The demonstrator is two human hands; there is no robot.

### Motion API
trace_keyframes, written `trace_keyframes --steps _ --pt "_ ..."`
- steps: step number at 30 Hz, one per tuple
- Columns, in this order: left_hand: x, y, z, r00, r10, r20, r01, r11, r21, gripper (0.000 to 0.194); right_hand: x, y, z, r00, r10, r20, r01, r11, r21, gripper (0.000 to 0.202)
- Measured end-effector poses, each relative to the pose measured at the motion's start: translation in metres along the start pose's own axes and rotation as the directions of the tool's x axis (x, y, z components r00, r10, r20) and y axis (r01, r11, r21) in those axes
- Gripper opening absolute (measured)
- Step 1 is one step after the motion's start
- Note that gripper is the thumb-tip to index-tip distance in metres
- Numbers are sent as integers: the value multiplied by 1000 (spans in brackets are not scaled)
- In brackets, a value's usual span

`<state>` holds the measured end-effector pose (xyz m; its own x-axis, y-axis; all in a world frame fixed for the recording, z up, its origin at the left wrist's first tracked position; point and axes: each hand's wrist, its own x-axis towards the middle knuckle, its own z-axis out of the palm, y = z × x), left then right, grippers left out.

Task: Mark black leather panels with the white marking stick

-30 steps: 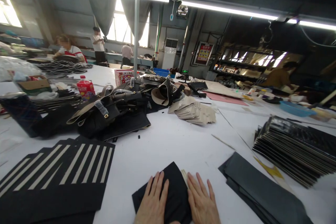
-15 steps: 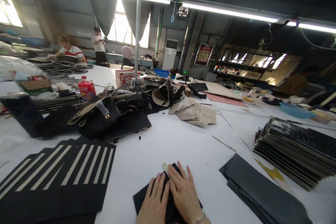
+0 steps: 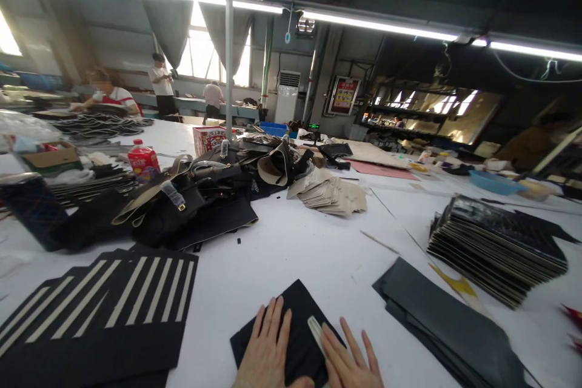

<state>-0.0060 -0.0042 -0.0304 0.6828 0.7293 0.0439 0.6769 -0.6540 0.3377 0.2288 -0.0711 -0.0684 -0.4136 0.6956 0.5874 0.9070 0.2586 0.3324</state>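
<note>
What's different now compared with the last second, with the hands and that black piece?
The right hand, which had slid left over the black piece beside the left hand, has moved back right; a pale strip now shows at its fingertips. The left hand stays flat on the piece. The striped black panels and the stack of dark sheets are unchanged.

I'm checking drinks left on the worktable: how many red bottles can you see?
1: a red bottle stands at the far left of the white table, behind the heap of black bags. Others may be hidden.

Wrists of both hands (image 3: 309,354) and black panel's (image 3: 295,327) near edge, cut off below.
</note>
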Motion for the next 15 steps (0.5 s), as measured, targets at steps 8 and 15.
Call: trace_keyframes --steps 8,15 --pt "1 -13 23 977 98 -189 -57 976 210 93 51 13 9 935 214 284 -266 951 159 44" --pt "16 -7 -29 963 268 28 -256 943 -211 80 -27 -1 -16 947 308 89 -320 899 299 54"
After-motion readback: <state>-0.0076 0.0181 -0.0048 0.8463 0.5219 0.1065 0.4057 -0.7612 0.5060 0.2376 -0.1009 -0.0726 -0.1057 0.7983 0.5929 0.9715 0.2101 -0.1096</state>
